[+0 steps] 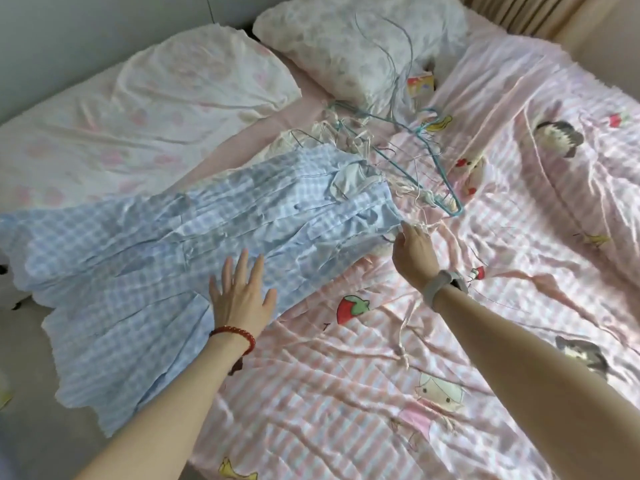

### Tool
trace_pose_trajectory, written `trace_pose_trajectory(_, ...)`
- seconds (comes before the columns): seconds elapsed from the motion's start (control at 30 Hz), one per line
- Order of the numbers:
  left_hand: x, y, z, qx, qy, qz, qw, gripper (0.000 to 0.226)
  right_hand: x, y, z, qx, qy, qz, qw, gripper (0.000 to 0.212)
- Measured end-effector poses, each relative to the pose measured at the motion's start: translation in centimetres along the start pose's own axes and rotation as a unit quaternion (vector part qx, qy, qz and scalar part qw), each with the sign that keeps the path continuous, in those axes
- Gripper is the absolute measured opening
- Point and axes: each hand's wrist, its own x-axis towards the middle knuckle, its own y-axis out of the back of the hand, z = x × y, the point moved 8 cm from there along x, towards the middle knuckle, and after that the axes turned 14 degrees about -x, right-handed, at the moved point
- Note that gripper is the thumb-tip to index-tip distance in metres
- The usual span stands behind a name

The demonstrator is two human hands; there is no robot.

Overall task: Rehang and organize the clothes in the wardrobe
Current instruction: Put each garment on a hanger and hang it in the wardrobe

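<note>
A light blue checked dress (149,244) lies spread across the bed, its skirt hanging over the left edge. My left hand (240,294) rests flat on the dress's waist with fingers apart. My right hand (414,252) touches the dress's top edge near its shoulder, fingers pinching or brushing the fabric; I cannot tell which. A tangle of thin wire hangers (408,140), teal and pale, lies just beyond the dress's collar, with white ribbons or straps mixed in.
The bed carries a pink striped cartoon-print sheet (485,306). Two white pillows (194,84) (353,39) sit at the head. A small colourful box (420,84) lies by the far pillow. A beige curtain (519,12) hangs at the top right.
</note>
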Motion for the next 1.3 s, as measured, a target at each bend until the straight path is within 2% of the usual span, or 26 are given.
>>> trace_pose_trajectory(0.07, 2.2, -0.8, -1.4, 0.005, 0.016, -0.002, 1.0, 0.067, 3.0, -0.9, 0.1, -0.004, -0.021, 0.007, 1.0, 0.027)
trace_pose_trajectory(0.13, 3.8, -1.3, -2.7, -0.007, 0.018, 0.002, 1.0, 0.07, 5.3, -1.8, -0.1, -0.01, -0.038, -0.009, 0.999, 0.031)
trace_pose_trajectory(0.27, 5.2, -1.6, -4.4, -0.015, -0.051, 0.027, 0.998, 0.066, 8.1, -3.7, -0.1, 0.016, -0.128, -0.065, 0.989, 0.033)
trace_pose_trajectory(0.4, 5.2, -0.4, -4.7, -0.036, -0.104, 0.055, 0.992, 0.033, 8.8, -3.8, -1.0, -0.011, -0.172, -0.051, 0.984, 0.033)
trace_pose_trajectory(0.5, 4.4, 0.2, -4.2, -0.057, -0.132, 0.053, 0.988, 0.02, 7.6, -3.2, -1.3, 0.047, -0.193, -0.031, 0.98, 0.045)
trace_pose_trajectory(0.6, 3.3, 1.9, -4.6, -0.124, -0.075, 0.069, 0.987, 0.014, 5.6, -3.6, -0.1, 0.117, -0.234, -0.039, 0.964, 0.058)
trace_pose_trajectory(0.67, 2.3, 2.9, -5.4, -0.133, -0.01, 0.07, 0.989, 0.019, 4.0, -3.9, 0.9, 0.191, -0.266, -0.053, 0.943, 0.048)
trace_pose_trajectory(0.73, 1.1, 4.1, -5.4, -0.114, -0.004, 0.07, 0.991, 0.023, 2.5, -4.2, 1.3, 0.255, -0.294, -0.091, 0.917, 0.032)
trace_pose_trajectory(0.8, -0.5, 5.2, -4.8, -0.115, -0.009, 0.054, 0.992, 0.027, 1.2, -3.9, 1.3, 0.275, -0.302, -0.118, 0.905, 0.029)
trace_pose_trajectory(0.93, -3.6, 6.3, -3.0, -0.13, -0.033, 0.004, 0.991, 0.043, -0.7, -2.4, 1.2, 0.29, -0.302, -0.079, 0.905, 0.031)
trace_pose_trajectory(1.17, -4.5, 7.0, -1.3, -0.173, -0.04, 0.093, 0.98, 0.023, -4.4, -0.3, 1.6, 0.216, -0.301, -0.056, 0.927, 0.036)
trace_pose_trajectory(1.3, -4.2, 6.4, -0.7, -0.201, -0.021, 0.104, 0.974, 0.02, -3.0, -1.2, 2.1, 0.244, -0.291, -0.121, 0.917, 0.038)
